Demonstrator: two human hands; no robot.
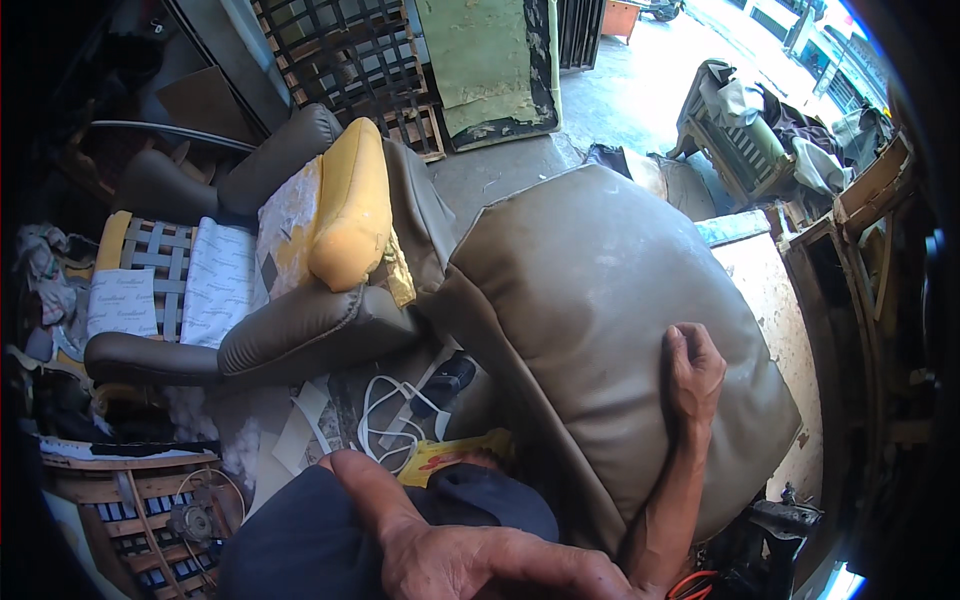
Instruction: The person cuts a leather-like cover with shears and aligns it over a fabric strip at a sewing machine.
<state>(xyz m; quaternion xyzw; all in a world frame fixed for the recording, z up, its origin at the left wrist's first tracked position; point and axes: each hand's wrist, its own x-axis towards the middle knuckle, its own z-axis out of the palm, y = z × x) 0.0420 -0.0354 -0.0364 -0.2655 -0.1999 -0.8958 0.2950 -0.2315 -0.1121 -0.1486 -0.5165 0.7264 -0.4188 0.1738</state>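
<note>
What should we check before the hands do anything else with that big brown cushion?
1. Right hand over the brown cushion: ok, its fingers are curled there.
2. Left hand free of things: cannot tell, it's low in the picture and its grip is hidden.
3. White cord tidied away: not ok, it lies in loose loops.
4. Yellow packet away from the white cord: not ok, it's right beside it.
5. Cushion's underside all right: cannot tell, it's out of sight.

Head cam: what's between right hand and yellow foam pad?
Head view, going left from the right hand: the brown leather-look cushion, then a draped grey-brown upholstery flap beside the yellow foam pad.
</note>
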